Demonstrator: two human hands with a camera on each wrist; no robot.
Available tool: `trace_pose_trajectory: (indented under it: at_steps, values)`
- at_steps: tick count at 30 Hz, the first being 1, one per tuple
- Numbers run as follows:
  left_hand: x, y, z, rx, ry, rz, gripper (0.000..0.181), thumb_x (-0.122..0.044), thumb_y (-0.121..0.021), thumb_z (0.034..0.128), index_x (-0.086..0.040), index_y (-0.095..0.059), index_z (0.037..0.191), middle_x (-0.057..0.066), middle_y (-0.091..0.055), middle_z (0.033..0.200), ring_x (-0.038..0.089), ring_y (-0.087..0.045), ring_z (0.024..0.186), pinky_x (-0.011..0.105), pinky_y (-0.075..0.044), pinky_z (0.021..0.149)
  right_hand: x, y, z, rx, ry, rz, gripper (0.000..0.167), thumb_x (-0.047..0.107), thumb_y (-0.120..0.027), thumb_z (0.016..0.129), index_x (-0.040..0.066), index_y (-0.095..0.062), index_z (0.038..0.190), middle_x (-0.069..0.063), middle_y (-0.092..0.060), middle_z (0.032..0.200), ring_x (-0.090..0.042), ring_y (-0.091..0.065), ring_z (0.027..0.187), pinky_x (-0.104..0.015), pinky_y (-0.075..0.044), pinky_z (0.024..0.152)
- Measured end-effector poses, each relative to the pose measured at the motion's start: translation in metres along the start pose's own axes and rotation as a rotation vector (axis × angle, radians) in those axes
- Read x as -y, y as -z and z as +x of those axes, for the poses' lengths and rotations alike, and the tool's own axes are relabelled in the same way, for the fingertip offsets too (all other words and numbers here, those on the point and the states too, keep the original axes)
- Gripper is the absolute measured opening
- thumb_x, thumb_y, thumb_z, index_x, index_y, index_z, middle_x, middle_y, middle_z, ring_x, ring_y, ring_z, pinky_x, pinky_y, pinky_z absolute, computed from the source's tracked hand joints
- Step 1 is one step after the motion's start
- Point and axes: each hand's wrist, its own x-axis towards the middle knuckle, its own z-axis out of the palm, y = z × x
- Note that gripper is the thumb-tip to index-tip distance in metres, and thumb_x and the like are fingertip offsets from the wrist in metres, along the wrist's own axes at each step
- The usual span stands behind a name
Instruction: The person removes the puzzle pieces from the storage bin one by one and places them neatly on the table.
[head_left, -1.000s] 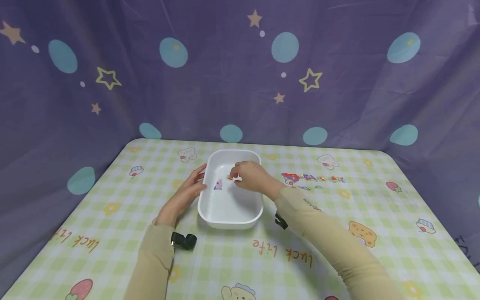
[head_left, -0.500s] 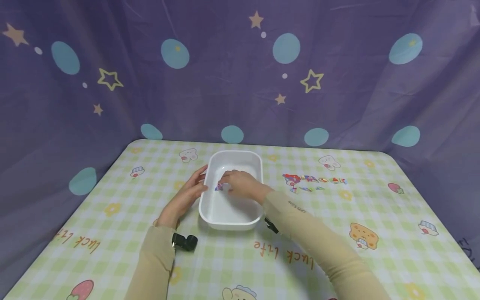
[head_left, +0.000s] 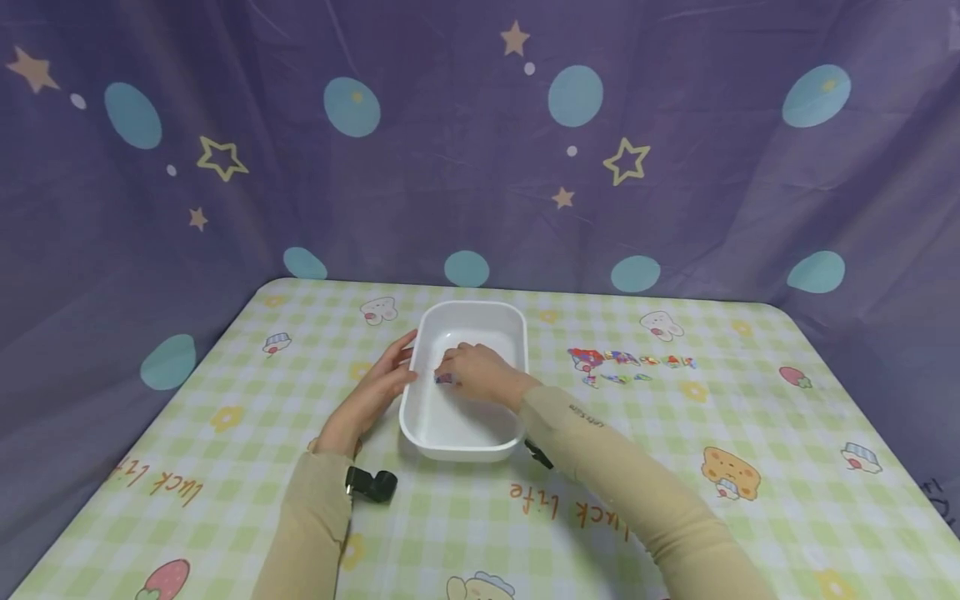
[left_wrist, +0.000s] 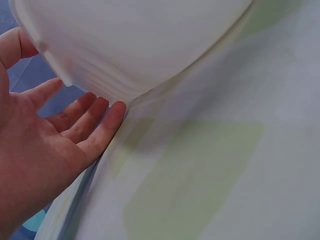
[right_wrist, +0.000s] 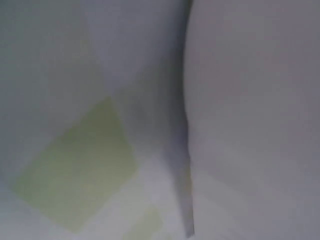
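A white rectangular tub (head_left: 465, 450) stands on the table, in the middle of the head view. My left hand (head_left: 372, 393) rests against its left side, thumb at the rim; the left wrist view shows that hand's (left_wrist: 47, 135) fairly straight fingers touching the outer wall of the tub (left_wrist: 135, 45). Inside the tub, my right hand (head_left: 480, 372) has curled fingers pinching at a small purple-pink printed cut-out (head_left: 444, 378), mostly hidden by the fingertips. In the right wrist view only the blurred tub wall (right_wrist: 255, 115) and tablecloth show.
Several small colourful printed cut-outs (head_left: 626, 358) lie in two rows on the table right of the tub. A green-white checked cloth (head_left: 247, 492) with cartoon prints covers the table. Behind hangs a purple curtain (head_left: 465, 183) with stars and blue ovals.
My right hand has moved left and slightly nearer inside the tub, from an orange-white cut-out to the purple-pink one. The orange-white one is now out of sight. My left hand stays put.
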Motion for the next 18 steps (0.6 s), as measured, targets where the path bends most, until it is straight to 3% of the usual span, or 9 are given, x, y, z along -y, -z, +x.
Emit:
trace_pose_trajectory:
  at_steps: [7,18]
  values:
    - [-0.0005,-0.0001,-0.0002,-0.006,0.000,-0.003,0.071,-0.005,-0.047,0.0860,-0.020,-0.014,0.147,0.017,-0.020,0.147,0.035,-0.025,0.132,0.050,-0.024,0.108,-0.0003,0.0026,0.0000,-0.007,-0.013,-0.054,0.023,0.018,-0.065,0.082,0.027,-0.070,0.102,0.006,-0.062,0.102,-0.013,-0.055,0.094,-0.028,-0.046,0.077]
    - [0.0024,0.0023,0.0005,0.007,-0.017,0.000,0.072,-0.007,-0.047,0.0854,-0.020,-0.013,0.147,0.018,-0.019,0.147,0.036,-0.027,0.131,0.049,-0.025,0.108,-0.0021,0.0037,0.0030,0.008,-0.035,-0.026,0.016,0.020,-0.065,0.082,0.024,-0.068,0.097,0.009,-0.067,0.100,-0.011,-0.060,0.094,-0.031,-0.045,0.082]
